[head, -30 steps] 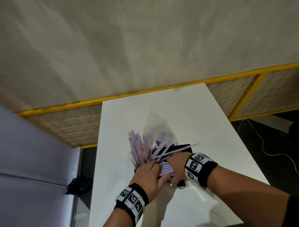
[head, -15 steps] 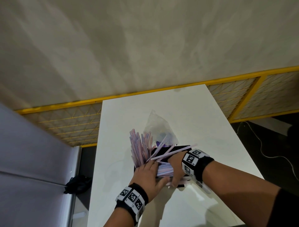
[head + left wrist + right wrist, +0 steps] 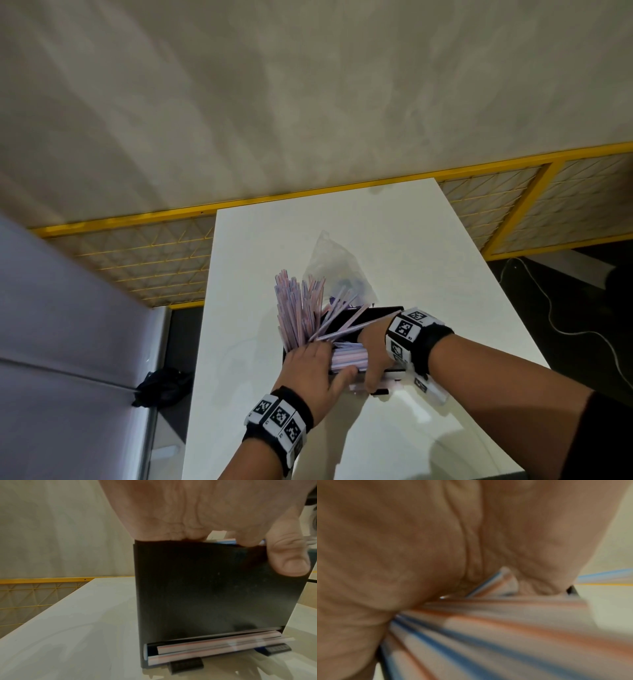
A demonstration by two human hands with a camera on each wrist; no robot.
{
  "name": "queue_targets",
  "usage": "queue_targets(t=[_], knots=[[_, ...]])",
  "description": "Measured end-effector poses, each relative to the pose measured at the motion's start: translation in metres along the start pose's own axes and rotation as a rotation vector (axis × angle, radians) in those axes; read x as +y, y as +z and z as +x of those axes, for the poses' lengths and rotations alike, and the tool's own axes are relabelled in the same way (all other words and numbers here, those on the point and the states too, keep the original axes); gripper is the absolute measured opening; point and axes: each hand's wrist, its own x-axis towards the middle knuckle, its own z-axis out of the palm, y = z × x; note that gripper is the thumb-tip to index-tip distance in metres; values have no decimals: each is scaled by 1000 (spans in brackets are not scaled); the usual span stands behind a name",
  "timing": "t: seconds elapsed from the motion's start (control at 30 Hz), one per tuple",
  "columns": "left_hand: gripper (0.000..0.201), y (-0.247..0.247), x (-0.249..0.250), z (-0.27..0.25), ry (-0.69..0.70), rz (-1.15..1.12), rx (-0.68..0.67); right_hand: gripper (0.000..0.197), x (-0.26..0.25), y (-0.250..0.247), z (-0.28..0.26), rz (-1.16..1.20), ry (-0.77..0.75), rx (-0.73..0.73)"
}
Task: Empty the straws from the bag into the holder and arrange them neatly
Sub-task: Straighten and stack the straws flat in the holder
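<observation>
A black straw holder (image 3: pixel 371 313) stands on the white table (image 3: pixel 428 257). My left hand (image 3: pixel 313 366) grips its near wall, the thumb (image 3: pixel 288 558) pressed on the front of the holder (image 3: pixel 205 595). One bundle of pink-and-blue striped straws (image 3: pixel 294 308) sticks up and fans out at the holder's left end; a few lie slanted across it. My right hand (image 3: pixel 373 356) curls round a flat bundle of straws (image 3: pixel 347 358) on top of the holder, blurred straws (image 3: pixel 505 635) under its palm. Straws (image 3: pixel 214 646) show in the bottom slot. The clear bag (image 3: pixel 332 263) lies behind the holder.
A yellow mesh fence (image 3: pixel 144 260) runs behind the table. A grey surface (image 3: pixel 68 342) lies to the left, with a black object (image 3: pixel 161 387) on the floor beside it. A cable (image 3: pixel 551 308) trails on the dark floor at the right.
My right hand has shifted slightly left toward the left hand, its wrist turned more over the holder. The upright straws and the bag stay where they were.
</observation>
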Motion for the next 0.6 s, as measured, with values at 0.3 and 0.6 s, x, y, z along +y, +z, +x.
queue_targets(t=[0.3, 0.6], knots=[[60, -11, -1, -6, -28, 29, 27, 70, 2, 11, -22, 132, -89, 216], [37, -15, 10, -7, 41, 27, 56, 36, -6, 38, -45, -167, -130, 498]])
